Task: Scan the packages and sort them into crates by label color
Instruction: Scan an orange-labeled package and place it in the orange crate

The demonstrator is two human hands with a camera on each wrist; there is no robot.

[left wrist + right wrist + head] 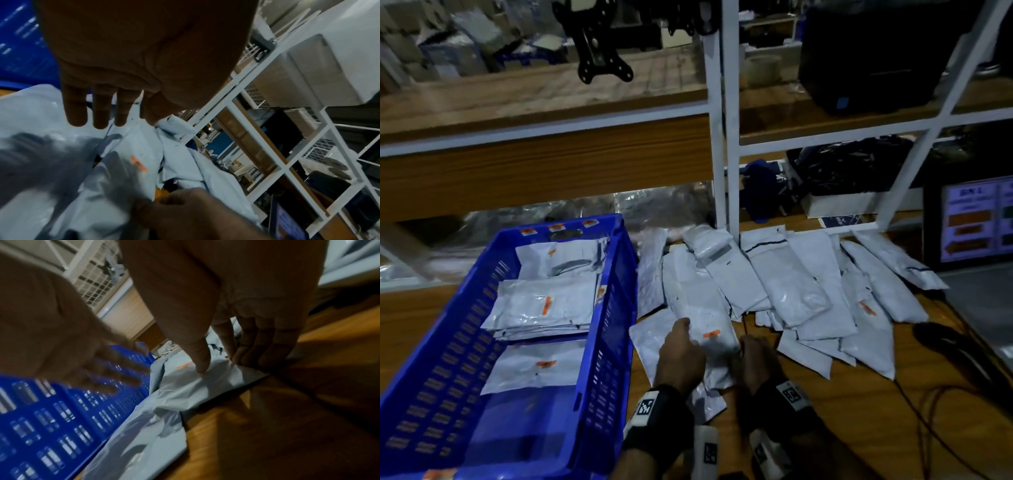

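A white poly package with an orange label lies at the near edge of the pile on the wooden table. My right hand pinches its near corner between thumb and fingers. My left hand is on the package's left side with straight, spread fingers, holding nothing. The orange label faces up. To the left stands a blue crate holding several white packages with orange labels.
Several more white packages fan out across the table to the right. A white shelf post rises behind them. At the right are a screen showing coloured bars, a dark handheld device and its cables.
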